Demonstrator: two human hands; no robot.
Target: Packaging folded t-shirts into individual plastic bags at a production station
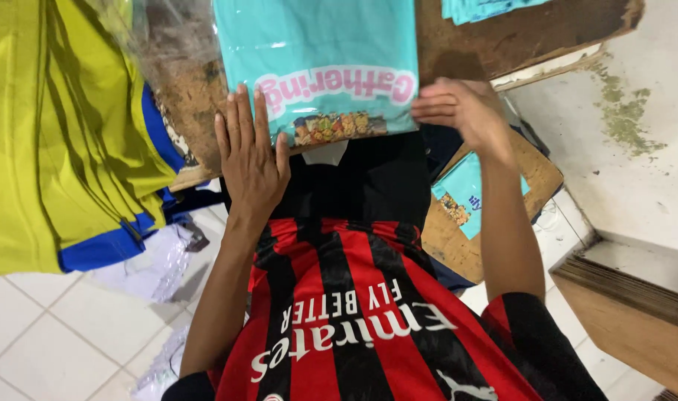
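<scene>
A stack of folded yellow garments (34, 134) with blue trim occupies the far left, hanging over the edge of a worn wooden table (190, 111). Below it, clear plastic wrapping (150, 267) lies on the white tiled floor (49, 334).

The left hand (251, 152) rests flat, fingers extended and together, on the lower left corner of a folded turquoise shirt (317, 44). The shirt lies on the table, its near edge with pink lettering and a picture band overhanging the table edge toward the person.

The right hand (461, 108) is at the lower right corner of the same shirt, fingers curled and touching its edge. The two hands are well apart, one at each corner.

Further right and lower, another turquoise piece (469, 193) lies on a wooden board (458, 238), beside a white wall (636, 148).
</scene>
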